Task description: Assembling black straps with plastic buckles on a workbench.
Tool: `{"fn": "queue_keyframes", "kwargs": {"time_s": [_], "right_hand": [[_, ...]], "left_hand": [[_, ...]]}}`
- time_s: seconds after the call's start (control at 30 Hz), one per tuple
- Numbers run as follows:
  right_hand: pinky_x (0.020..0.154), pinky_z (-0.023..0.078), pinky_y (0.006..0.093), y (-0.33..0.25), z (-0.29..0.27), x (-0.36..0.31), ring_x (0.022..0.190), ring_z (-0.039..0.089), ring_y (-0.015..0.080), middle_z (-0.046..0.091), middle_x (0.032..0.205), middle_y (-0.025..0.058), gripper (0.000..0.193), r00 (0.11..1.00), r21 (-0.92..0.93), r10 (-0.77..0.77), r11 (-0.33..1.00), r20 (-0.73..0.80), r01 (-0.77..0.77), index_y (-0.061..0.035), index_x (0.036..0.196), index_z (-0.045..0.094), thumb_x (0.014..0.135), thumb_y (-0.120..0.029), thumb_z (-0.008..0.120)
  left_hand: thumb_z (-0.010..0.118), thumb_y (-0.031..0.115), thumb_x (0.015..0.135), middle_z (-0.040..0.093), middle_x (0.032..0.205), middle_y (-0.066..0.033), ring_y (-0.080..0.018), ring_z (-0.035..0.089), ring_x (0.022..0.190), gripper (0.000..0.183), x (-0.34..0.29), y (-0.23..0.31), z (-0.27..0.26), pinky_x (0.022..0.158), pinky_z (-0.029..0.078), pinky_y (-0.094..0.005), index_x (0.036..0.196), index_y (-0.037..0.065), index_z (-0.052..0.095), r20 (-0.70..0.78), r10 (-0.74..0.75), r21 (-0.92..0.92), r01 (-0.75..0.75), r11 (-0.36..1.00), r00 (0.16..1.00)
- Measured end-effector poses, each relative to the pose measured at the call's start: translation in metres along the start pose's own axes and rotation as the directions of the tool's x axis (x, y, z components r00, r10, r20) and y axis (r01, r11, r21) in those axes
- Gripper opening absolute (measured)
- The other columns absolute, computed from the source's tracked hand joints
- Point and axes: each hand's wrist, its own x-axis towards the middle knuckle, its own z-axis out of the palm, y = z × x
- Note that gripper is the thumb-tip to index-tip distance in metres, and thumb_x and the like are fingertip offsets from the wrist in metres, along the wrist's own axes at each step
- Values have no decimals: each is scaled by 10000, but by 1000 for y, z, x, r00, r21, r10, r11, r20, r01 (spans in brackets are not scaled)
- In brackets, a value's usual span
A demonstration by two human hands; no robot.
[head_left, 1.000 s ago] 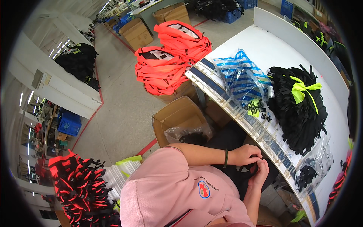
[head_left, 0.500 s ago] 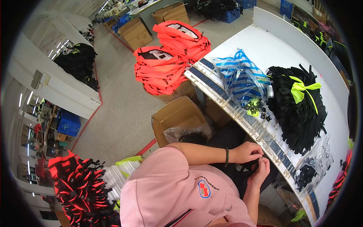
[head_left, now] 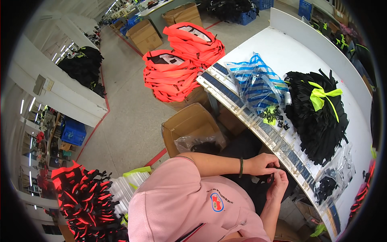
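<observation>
1. A white table [head_left: 278, 48] with a worn front edge carries a black bundle [head_left: 316, 135] of strips bound by a yellow-green tie [head_left: 318, 97]
2. On the tabletop, left of the black bundle: a clear bag with blue stripes [head_left: 256, 76]
3. Just beside the black bundle's left edge: loose small black pieces [head_left: 286, 126]
4. Just below the black bundle in view: a crumpled clear bag [head_left: 341, 167] containing dark bits
5. Well left of the black bundle: the grey floor [head_left: 129, 101], bearing an open cardboard box [head_left: 172, 129]

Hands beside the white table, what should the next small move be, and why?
I'd probably steady the left hand and turn the right hand slightly outward: both are curled close together beside the white table, largely hiding whatever is between them.
</observation>
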Motion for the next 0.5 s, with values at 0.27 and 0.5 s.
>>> {"fn": "queue_keyframes", "kwargs": {"time_s": [0.27, 0.5], "right_hand": [[520, 428, 217, -8, 5, 2, 568, 542, 116, 564, 686, 29, 135, 980, 5, -177, 984, 93, 177, -27, 910, 502, 819, 21, 589], [514, 397, 187, -10, 4, 4, 562, 483, 64, 536, 684, -2, 151, 970, -7, -244, 970, 0, 244, -17, 962, 510, 832, 7, 583]], "left_hand": [[711, 124, 744, 570, 833, -58, -128, 550, 755, 280, 0, -1, 2, 699, 473, -271, 941, 7, 550, 44, -125, -250, 132, 959, 991], [712, 66, 732, 529, 905, -55, -112, 534, 778, 272, 2, 0, 5, 708, 469, -256, 940, 14, 543, 21, -79, -288, 82, 954, 997]]}}
